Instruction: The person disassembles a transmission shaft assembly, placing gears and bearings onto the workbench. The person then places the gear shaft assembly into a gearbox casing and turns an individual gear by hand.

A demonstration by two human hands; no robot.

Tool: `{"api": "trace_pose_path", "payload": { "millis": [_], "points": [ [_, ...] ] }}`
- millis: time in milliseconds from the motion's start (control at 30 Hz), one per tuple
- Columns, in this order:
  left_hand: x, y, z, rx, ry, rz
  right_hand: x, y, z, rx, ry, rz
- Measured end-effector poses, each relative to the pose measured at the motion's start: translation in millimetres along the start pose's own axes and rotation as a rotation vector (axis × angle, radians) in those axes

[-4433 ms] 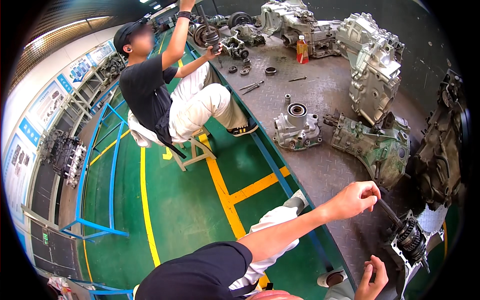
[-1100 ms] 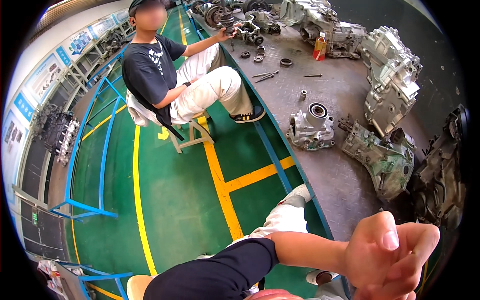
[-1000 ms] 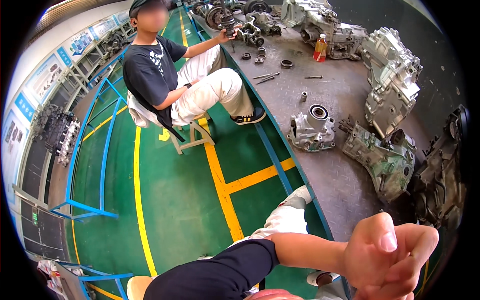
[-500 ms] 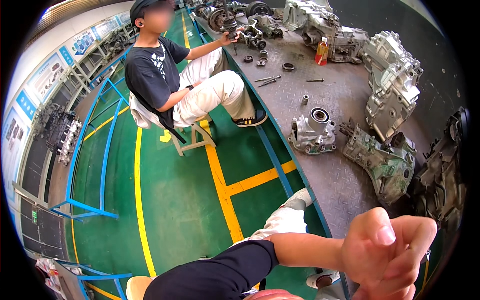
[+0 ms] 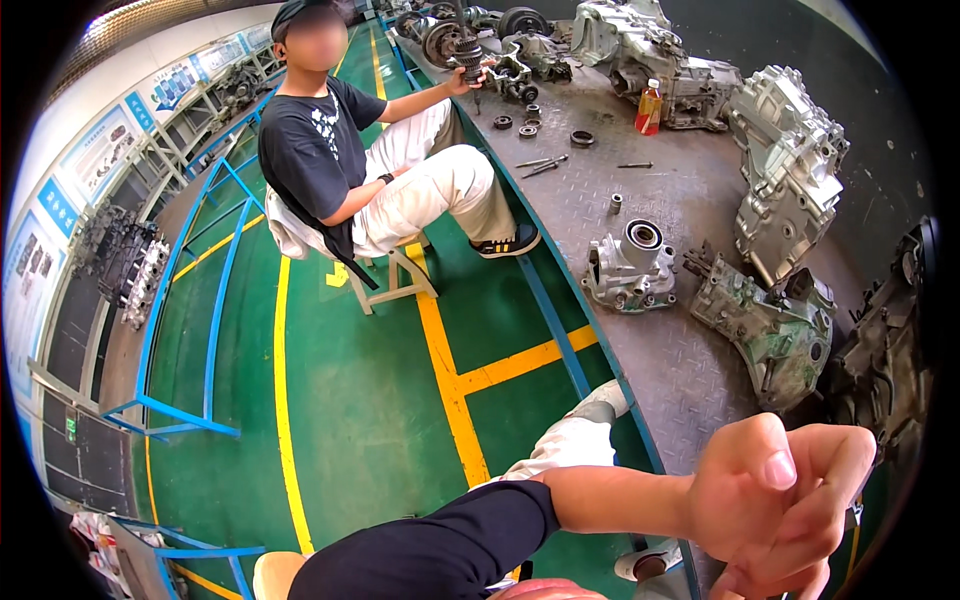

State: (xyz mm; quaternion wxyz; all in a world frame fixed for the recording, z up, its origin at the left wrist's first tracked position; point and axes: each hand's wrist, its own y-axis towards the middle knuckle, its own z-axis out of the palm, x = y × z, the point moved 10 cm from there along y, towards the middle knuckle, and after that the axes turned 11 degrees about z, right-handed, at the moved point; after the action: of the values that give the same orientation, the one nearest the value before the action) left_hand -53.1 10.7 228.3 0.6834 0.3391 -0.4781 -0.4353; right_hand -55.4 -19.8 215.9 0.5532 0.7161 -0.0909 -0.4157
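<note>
My left hand [image 5: 775, 500] is raised over the near end of the workbench, at the lower right. Its forearm reaches in from the left out of a black sleeve [image 5: 420, 545]. The fingers curl in toward the palm and the thumb lies bent over them; whatever they hold, if anything, is hidden. My right hand is out of view. Beyond my left hand, on the bench, lies a greenish, stained gearbox housing [image 5: 765, 325]. Farther off stands a small silver housing with a round bearing opening [image 5: 632, 268].
A seated co-worker [image 5: 335, 150] grips a gear shaft [image 5: 468, 62] at the bench's edge. The metal bench [image 5: 690, 385] also carries a tall silver casing [image 5: 790, 170], a drink bottle [image 5: 648, 108], bearing rings [image 5: 582, 138] and bolts [image 5: 545, 163]. A blue rail frame [image 5: 210, 320] stands left.
The view has shifted slightly, so the bench and co-worker sit a little lower and farther right. The lower fingers of my left hand have loosened slightly; the arm stays nearly in place.
</note>
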Motion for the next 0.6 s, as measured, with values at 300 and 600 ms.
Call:
{"api": "trace_pose_path", "payload": {
  "millis": [300, 600],
  "points": [
    [2.8, 1.7, -0.7, -0.003, -0.006, -0.006, -13.0, 16.6, -1.1, -0.144, -0.443, 0.483],
    [1.4, 5.2, -3.0, -0.006, 0.01, -0.017, -6.3, 12.4, -3.2, -0.095, -0.902, 0.879]
  ]
}}
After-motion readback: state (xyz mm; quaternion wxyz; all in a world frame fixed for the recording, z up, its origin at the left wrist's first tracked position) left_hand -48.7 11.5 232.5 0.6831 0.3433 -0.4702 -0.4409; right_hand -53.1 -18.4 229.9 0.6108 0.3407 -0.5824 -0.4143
